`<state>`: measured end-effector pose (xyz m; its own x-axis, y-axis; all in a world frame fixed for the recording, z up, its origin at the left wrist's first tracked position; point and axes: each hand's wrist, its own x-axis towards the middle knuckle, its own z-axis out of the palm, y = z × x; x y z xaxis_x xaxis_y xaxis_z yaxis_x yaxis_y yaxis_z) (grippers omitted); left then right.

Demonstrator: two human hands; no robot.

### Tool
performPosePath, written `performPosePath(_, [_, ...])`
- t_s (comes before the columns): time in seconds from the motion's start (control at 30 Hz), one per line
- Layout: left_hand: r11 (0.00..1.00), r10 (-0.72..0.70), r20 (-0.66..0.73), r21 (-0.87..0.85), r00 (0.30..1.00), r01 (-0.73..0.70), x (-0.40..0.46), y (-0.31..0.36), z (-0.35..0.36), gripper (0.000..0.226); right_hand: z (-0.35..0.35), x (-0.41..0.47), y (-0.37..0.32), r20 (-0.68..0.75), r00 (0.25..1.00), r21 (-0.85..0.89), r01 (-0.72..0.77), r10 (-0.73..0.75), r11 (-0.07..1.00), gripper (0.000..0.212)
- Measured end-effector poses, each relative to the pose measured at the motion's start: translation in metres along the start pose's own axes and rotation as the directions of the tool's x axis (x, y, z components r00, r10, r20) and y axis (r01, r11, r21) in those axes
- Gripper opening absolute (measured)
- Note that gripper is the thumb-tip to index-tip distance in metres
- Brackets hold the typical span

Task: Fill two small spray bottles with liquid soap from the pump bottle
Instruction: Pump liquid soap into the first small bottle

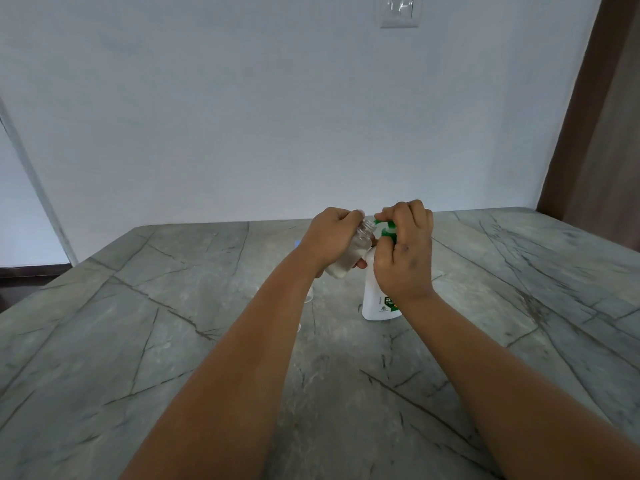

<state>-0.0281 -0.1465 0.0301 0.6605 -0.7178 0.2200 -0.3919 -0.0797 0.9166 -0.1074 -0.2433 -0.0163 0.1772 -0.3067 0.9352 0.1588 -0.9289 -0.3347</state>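
My left hand (330,239) grips a small clear spray bottle (353,252) without its cap, tilted so its open threaded neck meets the green nozzle of the pump bottle (375,299). The small bottle holds whitish liquid in its lower part. The white pump bottle stands upright on the stone table (173,341). My right hand (405,251) is curled over its green pump head (388,230), fingers on top. Behind my left forearm, a second clear small bottle (309,295) shows only as an edge.
A small blue item (297,242) peeks out beyond my left wrist, mostly hidden. A pale wall rises behind the table's far edge, and a brown wooden panel (595,133) stands at the right. The table's left edge drops off toward a dark floor.
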Motion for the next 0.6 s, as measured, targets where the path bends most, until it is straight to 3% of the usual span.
performPosePath(0.33, [0.999, 0.009, -0.01, 0.044, 1.0, -0.008, 0.0019, -0.0017, -0.0004, 0.041, -0.0038, -0.0026, -0.0048, 0.027, 1.0, 0.009, -0.007, 0.006, 1.0, 0.037])
performPosePath(0.6, [1.0, -0.003, 0.004, 0.01, 1.0, 0.003, 0.0004, 0.0004, -0.0006, 0.038, 0.0002, 0.0011, -0.0007, -0.021, 1.0, 0.029, -0.001, 0.001, 1.0, 0.028])
